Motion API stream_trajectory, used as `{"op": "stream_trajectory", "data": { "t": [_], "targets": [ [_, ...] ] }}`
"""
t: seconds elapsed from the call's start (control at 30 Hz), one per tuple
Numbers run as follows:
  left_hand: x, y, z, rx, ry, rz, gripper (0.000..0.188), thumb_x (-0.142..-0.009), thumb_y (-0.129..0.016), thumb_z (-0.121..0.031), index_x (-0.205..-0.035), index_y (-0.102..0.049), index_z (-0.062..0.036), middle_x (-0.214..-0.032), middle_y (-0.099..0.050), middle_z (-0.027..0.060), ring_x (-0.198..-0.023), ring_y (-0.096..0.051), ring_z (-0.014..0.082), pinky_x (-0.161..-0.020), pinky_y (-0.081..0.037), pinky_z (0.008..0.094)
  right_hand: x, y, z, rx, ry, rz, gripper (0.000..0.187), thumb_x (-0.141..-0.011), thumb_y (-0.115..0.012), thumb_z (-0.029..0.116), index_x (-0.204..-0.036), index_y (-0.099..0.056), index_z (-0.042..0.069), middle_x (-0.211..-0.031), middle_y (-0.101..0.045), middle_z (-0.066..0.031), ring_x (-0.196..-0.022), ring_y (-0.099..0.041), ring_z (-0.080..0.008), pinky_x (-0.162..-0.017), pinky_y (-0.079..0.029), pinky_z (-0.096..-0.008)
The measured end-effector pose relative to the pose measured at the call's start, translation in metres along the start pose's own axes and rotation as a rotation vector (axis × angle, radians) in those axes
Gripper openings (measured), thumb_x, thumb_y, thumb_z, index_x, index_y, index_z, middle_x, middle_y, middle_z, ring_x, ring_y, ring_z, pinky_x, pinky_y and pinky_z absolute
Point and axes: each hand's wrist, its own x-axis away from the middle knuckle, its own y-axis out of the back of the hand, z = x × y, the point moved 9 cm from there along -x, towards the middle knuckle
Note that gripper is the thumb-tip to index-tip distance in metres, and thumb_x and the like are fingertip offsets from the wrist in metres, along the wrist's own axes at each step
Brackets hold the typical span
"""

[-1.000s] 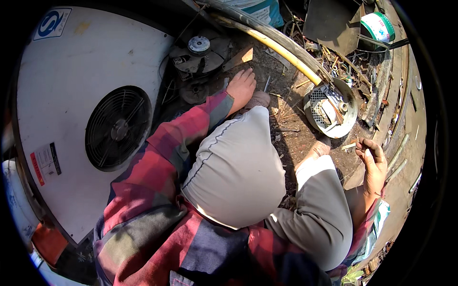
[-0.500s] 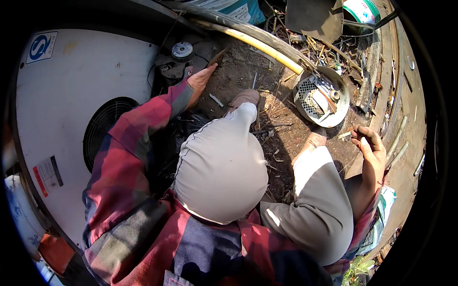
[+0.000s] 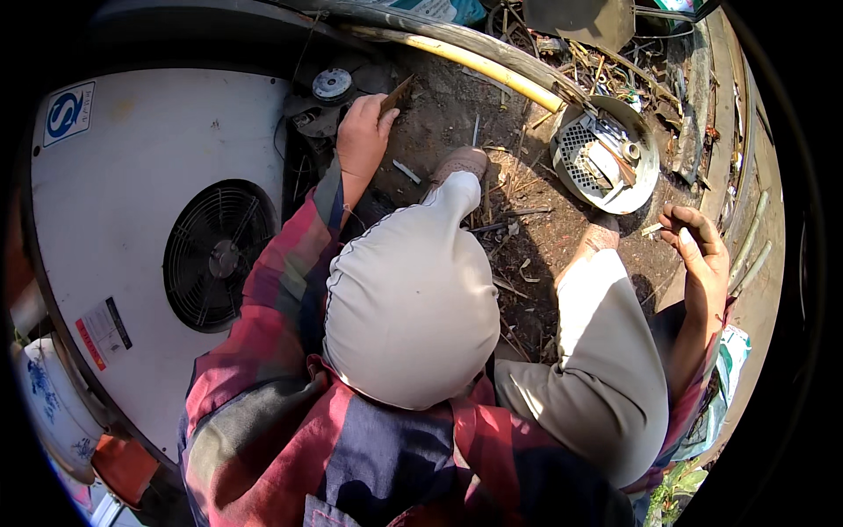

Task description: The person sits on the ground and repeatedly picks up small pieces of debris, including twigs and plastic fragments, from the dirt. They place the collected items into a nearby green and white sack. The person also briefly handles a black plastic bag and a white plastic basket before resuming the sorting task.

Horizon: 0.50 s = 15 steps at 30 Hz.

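My left hand [image 3: 362, 139] is up at the far left, beside a round metal part [image 3: 333, 85] on a dark machine base. Its thumb and fingers are closed on a thin brown flat piece [image 3: 397, 95]; whether this is wood, card or rusty metal I cannot tell. My right hand [image 3: 701, 250] hangs off to the right, past my knee. Its fingers curl in toward the thumb, and anything between them is too small to make out. Close to it sits a pale round bowl [image 3: 652, 176] with a white perforated piece [image 3: 577, 154] and several small loose parts inside.
A white metal cabinet with a fan grille [image 3: 219, 256] fills the left side. A yellow pole [image 3: 474, 61] and a weathered beam cross the far side. Twigs and scraps litter the soil around my feet. Wooden boards [image 3: 757, 290] run along the right.
My left hand has turned, its back now showing, with the brown piece still in it. The view has shifted a little; my right hand keeps its curled pose.
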Motion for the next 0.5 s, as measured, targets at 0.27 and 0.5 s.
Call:
{"op": "stream_trajectory", "data": {
  "t": [0.27, 0.5],
  "targets": [
    [-0.048, -0.138, 0.005, -0.317, -0.123, 0.429, 0.009, -0.078, -0.058, -0.009, -0.080, -0.067, -0.0062, -0.080, -0.065, 0.0160, -0.073, -0.067, 0.0310, -0.062, -0.054, 0.0404, 0.002, 0.004, -0.004, -0.002, -0.047, -0.010, 0.035, -0.091, -0.061, 0.016, -0.120, -0.055, -0.003, -0.118, -0.061, -0.0163, -0.109, -0.060, -0.0245, -0.093, -0.046, -0.0334],
    [-0.058, -0.208, 0.010, -0.535, -0.043, 0.754, 0.016, -0.079, -0.060, -0.013, -0.085, -0.074, -0.0063, -0.084, -0.071, 0.0155, -0.079, -0.070, 0.0293, -0.064, -0.056, 0.0413, 0.003, 0.003, -0.009, -0.031, -0.085, -0.021, 0.035, -0.083, -0.052, 0.001, -0.117, -0.057, -0.004, -0.118, -0.060, -0.0153, -0.109, -0.060, -0.0235, -0.095, -0.045, -0.0327]
  ]
}}
